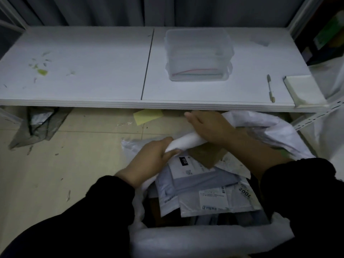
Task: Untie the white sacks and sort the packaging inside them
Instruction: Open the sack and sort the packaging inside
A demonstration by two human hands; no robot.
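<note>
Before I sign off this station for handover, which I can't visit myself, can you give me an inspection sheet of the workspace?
Surface: white table, two boards with a seam between them; green scraps at its left.
Job's things: white sack open on the floor, grey mailers piled inside.
Clutter: clear bin holding zip bags, pen and paper pad on the table; yellow paper and grey bag on the floor.
Hands: left hand grips the sack's twisted rim; right hand lies over it, grip unclear.
Cables: nothing seen.
Surroundings: grey curtain behind, metal racking at right.
</note>
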